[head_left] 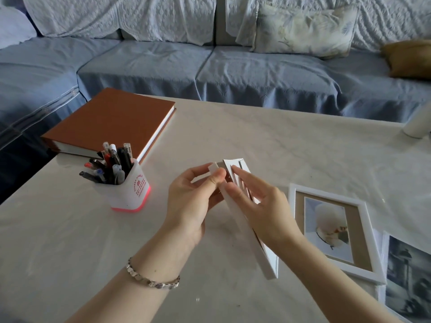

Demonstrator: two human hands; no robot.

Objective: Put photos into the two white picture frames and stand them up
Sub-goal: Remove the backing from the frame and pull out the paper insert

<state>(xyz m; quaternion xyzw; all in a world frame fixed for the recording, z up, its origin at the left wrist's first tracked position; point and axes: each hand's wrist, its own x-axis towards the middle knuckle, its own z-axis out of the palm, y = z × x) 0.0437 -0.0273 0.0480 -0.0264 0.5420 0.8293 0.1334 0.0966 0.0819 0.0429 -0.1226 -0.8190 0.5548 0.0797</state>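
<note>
I hold a white picture frame (247,238) edge-on above the table, its back turned to the right. My left hand (193,197) pinches its far top corner between thumb and fingers. My right hand (258,206) lies against the frame's back with the fingers stretched out over the white backing and its stand. A second white frame (363,220) lies flat on the table to the right, face up, holding a pale photo in a beige mount. A loose dark blue-grey photo (408,283) lies at the lower right edge.
A white pen holder (130,192) with a glowing pink base, full of pens, stands left of my hands. Behind it lies a brown hardcover album (109,120). A white object (417,127) stands at the table's far right edge. A blue-covered sofa (210,66) runs behind the table.
</note>
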